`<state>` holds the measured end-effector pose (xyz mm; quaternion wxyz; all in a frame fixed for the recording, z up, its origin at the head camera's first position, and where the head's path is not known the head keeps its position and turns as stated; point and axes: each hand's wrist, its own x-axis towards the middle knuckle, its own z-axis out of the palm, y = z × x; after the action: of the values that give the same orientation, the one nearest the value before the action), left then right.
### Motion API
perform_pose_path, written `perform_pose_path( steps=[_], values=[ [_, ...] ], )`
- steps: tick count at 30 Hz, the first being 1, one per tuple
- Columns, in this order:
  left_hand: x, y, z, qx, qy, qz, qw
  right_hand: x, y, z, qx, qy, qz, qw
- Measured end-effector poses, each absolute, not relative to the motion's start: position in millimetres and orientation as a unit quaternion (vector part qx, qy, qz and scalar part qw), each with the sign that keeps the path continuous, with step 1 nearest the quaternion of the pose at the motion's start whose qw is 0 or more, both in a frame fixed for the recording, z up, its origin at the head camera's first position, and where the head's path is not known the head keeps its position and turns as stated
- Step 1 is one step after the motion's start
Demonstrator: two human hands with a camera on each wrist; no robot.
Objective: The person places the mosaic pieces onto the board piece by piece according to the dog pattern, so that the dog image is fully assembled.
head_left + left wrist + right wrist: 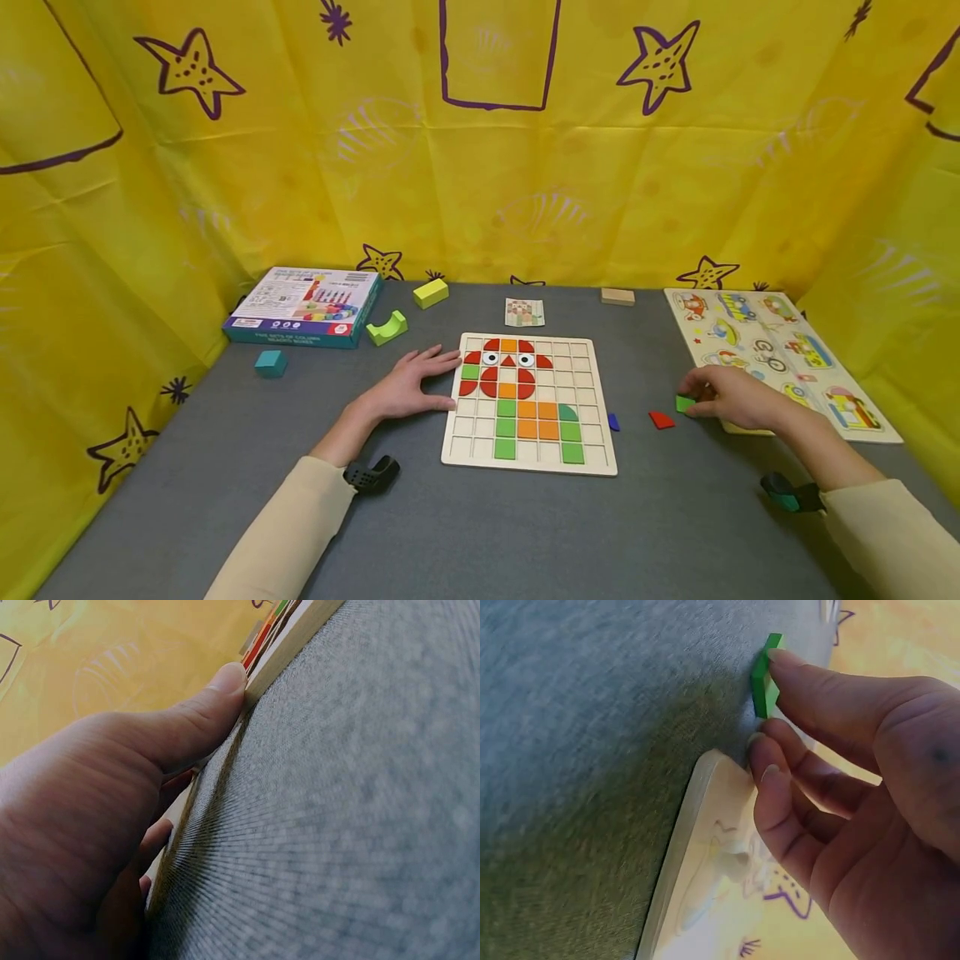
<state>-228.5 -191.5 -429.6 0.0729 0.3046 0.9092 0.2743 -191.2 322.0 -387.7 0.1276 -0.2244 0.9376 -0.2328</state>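
Observation:
A wooden grid board (472, 452) lies on the grey table, partly filled with red, orange and green tiles that form an animal-like figure. At the board's left edge, my left hand (408, 383) rests with fingers spread and extended. Its thumb (199, 724) touches the board's wooden side in the left wrist view. Over on the right, my right hand (731, 400) pinches a small green tile (684, 404) between thumb and fingers; the tile (766, 679) stands tilted in the right wrist view. Beside that hand lies a red tile (662, 420), and a blue tile (613, 422) sits by the board's right edge.
A picture puzzle board (750, 400) lies under the right forearm's far side. Behind the grid board is a small pattern card (524, 312). A box (303, 307), a teal cube (271, 364), a green arch block (387, 329), a yellow block (431, 293) and a wooden block (617, 297) stand around.

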Motion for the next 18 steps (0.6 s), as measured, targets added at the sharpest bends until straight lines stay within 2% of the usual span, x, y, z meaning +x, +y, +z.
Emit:
perform_pose_path(
  steps=[9,18],
  values=[
    [-228,-193,-430,0.307,0.909,0.271,0.072,-192,314,-389,-0.24,0.936,-0.238,0.102],
    [-227,-192,-428,0.297,0.915,0.264,0.072,-211,271,-376,-0.244,0.928,-0.272,0.07]
  ],
)
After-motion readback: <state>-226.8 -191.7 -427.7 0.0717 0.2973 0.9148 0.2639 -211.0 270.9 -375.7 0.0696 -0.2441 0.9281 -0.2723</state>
